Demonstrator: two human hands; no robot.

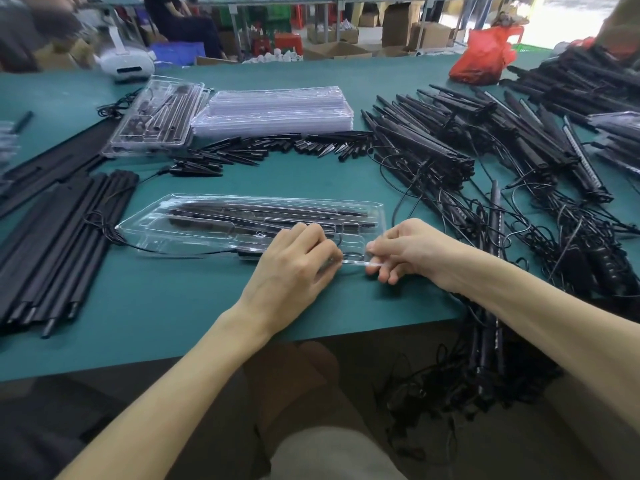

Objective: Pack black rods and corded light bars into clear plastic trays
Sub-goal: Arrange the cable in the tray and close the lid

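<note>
A clear plastic tray (162, 230) lies across the green table in front of me, with black rods and a light bar (263, 214) seated in its slots. A black cord (173, 251) trails out of its near left side. My left hand (294, 261) rests on the tray's near edge with curled fingers pinching it. My right hand (405, 251) pinches the same near edge at the tray's right corner. A pile of corded light bars (450, 157) lies to the right, and long black rods (62, 237) lie to the left.
A stack of clear trays (273, 112) and a filled tray (156, 116) sit at the back. Small black spikes (277, 145) are strewn in a row before them. A red bag (485, 57) and a white device (126, 64) stand at the far edge. Tangled cords hang over the table's near right edge.
</note>
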